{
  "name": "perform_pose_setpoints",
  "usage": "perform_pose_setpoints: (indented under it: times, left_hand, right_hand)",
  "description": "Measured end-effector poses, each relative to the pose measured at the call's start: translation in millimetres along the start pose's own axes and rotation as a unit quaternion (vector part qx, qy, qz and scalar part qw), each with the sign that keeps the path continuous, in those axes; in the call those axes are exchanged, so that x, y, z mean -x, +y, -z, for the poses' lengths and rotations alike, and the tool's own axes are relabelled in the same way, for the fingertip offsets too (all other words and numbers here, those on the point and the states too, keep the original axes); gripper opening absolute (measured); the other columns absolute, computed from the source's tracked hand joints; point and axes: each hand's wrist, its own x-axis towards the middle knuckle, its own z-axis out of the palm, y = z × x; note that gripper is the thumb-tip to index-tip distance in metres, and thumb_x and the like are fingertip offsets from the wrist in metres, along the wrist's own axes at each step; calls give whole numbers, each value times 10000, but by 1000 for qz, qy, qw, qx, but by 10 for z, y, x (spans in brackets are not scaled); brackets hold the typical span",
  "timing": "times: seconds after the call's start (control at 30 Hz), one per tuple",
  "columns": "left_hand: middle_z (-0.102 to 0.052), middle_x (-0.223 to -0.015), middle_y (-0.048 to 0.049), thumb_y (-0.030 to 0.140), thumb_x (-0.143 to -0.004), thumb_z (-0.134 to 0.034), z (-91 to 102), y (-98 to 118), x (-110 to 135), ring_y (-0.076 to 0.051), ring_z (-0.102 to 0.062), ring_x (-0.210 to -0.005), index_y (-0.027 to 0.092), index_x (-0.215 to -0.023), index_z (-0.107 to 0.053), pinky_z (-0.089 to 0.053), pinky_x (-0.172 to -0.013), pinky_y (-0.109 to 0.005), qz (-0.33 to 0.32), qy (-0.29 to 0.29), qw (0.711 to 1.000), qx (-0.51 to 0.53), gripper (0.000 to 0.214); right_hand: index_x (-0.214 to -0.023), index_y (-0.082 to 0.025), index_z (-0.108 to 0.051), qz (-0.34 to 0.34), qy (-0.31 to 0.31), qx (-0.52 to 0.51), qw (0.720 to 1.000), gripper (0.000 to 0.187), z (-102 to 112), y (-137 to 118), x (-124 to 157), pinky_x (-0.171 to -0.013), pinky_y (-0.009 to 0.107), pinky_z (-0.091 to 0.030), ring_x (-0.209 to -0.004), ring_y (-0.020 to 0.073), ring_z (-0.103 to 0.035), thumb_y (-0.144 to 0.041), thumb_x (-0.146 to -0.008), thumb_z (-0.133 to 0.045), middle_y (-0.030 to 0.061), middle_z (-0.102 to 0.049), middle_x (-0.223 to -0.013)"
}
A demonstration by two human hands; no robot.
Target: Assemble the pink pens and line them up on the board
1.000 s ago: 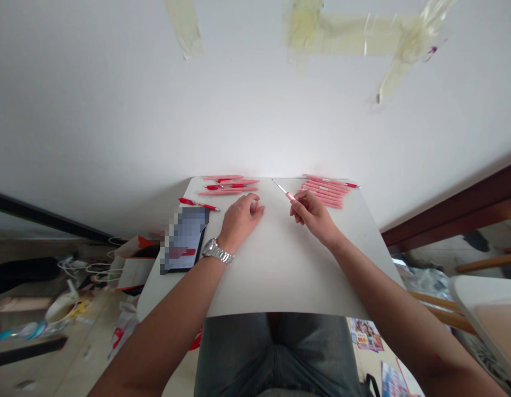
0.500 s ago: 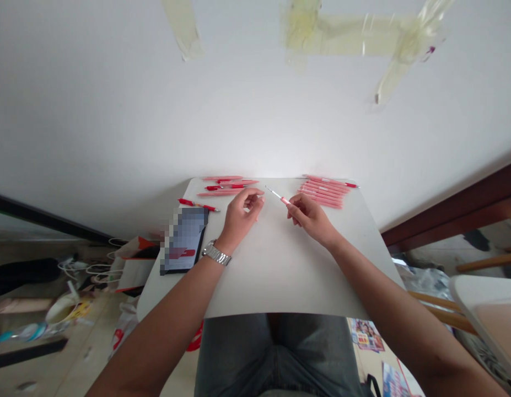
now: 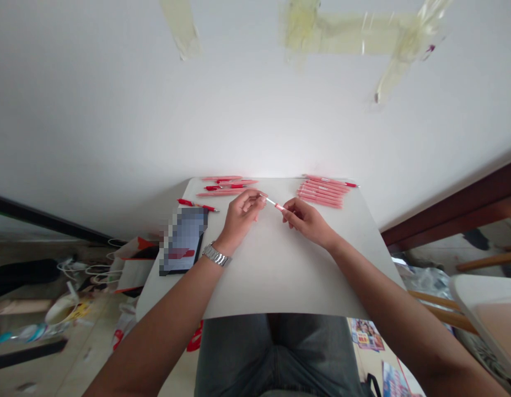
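Note:
My right hand (image 3: pixel 305 220) pinches a thin pen refill (image 3: pixel 272 203) with a red collar, its tip pointing left. My left hand (image 3: pixel 241 214), with a metal watch on the wrist, is curled with its fingertips meeting the refill's tip; something small may be between them, too small to name. Both hands hover over the middle of the small white table (image 3: pixel 280 275). A row of several pink pen barrels (image 3: pixel 321 193) lies at the far right. Several red and pink pen parts (image 3: pixel 226 186) lie at the far left, and one red pen (image 3: pixel 197 205) lies apart.
A phone (image 3: pixel 184 240) lies on the table's left edge. A white wall with yellowed tape stands right behind the table. Bags, cables and clutter cover the floor at left. A wooden bench and a chair are at right. My knees are under the table.
My right hand carried the refill leftward and my left hand lifted from the table to meet its tip; the two hands have come together.

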Motion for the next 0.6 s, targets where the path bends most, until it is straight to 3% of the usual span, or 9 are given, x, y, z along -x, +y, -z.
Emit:
perform_pose_setpoints:
  times: [0.2, 0.6]
  left_hand:
    - [-728, -987, -60, 481, -924, -777, -19, -12, 14, -159, -672, -847, 198, -1040, -717, -479, -588, -223, 9, -8, 1000, -16, 311]
    - [-754, -1005, -71, 468, -922, -780, -84, 68, 56, -181, -712, -929, 183, -987, -716, -569, -876, -305, 8, -49, 998, -31, 299]
  right_hand:
    - [-1081, -232, -592, 4, -14, -3, 1000, 355, -9, 26, -1, -653, 291, -490, -685, 141, -619, -583, -1026, -597, 17, -701, -891]
    - [-1153, -242, -598, 22, -16, 8, 1000, 366, -18, 9, 20, -633, 281, -447, -635, 141, -568, -589, -1053, -541, -34, -593, -739]
